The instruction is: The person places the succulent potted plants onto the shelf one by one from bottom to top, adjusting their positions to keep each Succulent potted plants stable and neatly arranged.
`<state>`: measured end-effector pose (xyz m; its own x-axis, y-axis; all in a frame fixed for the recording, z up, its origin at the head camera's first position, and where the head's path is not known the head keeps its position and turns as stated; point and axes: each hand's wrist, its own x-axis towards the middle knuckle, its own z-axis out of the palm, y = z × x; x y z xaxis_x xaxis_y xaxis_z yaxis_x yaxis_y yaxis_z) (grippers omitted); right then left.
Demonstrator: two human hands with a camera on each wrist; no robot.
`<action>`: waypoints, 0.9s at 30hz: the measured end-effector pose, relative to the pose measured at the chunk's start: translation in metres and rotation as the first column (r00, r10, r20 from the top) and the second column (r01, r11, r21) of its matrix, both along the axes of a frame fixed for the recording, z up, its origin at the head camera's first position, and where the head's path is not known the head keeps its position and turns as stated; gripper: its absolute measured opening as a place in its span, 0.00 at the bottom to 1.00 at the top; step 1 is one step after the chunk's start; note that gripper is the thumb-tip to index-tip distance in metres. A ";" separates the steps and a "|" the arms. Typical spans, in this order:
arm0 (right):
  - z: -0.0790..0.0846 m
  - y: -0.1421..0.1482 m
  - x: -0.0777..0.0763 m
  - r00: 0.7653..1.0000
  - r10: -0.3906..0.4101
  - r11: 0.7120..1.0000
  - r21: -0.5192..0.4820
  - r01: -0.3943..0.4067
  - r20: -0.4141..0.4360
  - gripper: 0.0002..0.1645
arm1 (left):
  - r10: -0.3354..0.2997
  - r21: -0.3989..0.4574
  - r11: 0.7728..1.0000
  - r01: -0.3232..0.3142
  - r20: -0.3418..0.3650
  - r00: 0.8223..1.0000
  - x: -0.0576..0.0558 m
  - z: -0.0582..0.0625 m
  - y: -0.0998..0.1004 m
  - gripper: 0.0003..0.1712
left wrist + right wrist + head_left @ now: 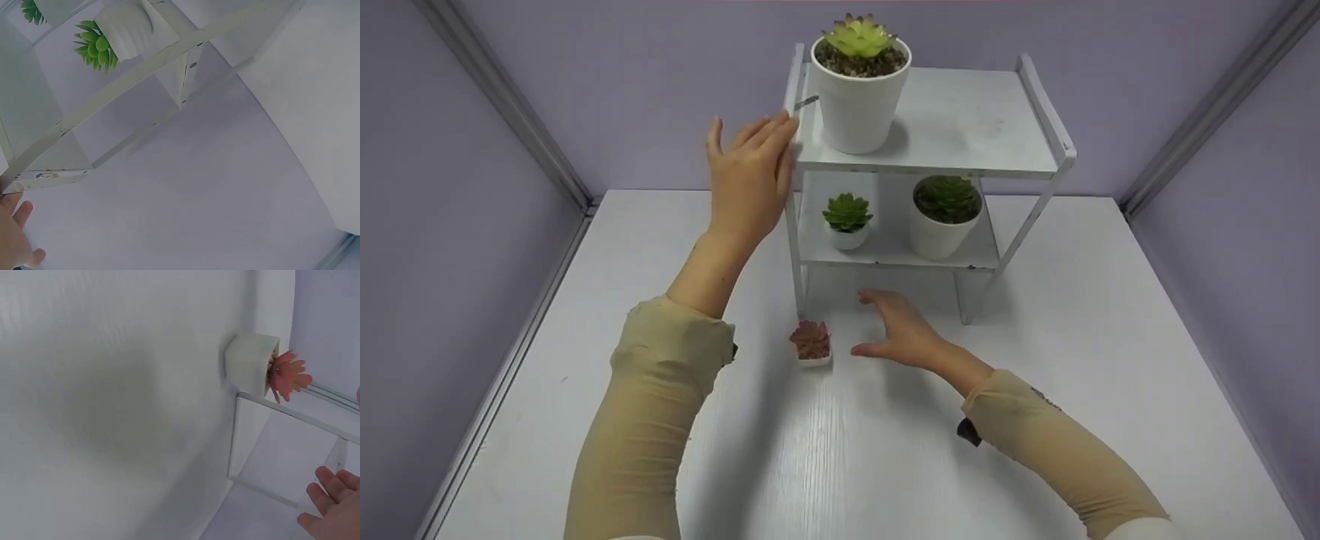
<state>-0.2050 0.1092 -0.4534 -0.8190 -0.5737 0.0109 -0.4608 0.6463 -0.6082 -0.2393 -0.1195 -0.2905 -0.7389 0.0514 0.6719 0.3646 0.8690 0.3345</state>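
My left hand (750,176) touches the upper left side rail of a white two-tier shelf (967,112) with its fingertips, fingers mostly straight and the little finger lifted away. In the left wrist view, the fingers (22,214) meet the rail's end. Low in front of the shelf, my right hand (907,330) holds nothing, thumb and fingers spread apart. Just left of it, a small reddish succulent in a white square pot (812,345) stands on the table. The right wrist view shows this pot (247,363) apart from the right hand (334,506).
A large white pot with a yellow-green succulent (859,112) stands on the top tier's left. On the lower tier are a small potted green succulent (847,217) and a bigger white pot (941,232) with a green plant. Pale walls (660,90) enclose the white table (607,232).
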 end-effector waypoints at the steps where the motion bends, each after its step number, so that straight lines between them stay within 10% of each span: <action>1: -0.004 -0.001 -0.002 1.000 0.001 1.000 0.016 -0.001 0.007 0.51 | 0.002 0.000 1.000 -0.002 -0.001 1.000 0.000 0.000 0.000 0.19; 27: -0.070 -0.038 -0.015 0.992 0.051 0.998 0.039 -0.057 0.119 0.50 | 0.008 -0.022 1.000 -0.008 -0.014 1.000 0.000 -0.001 -0.001 0.18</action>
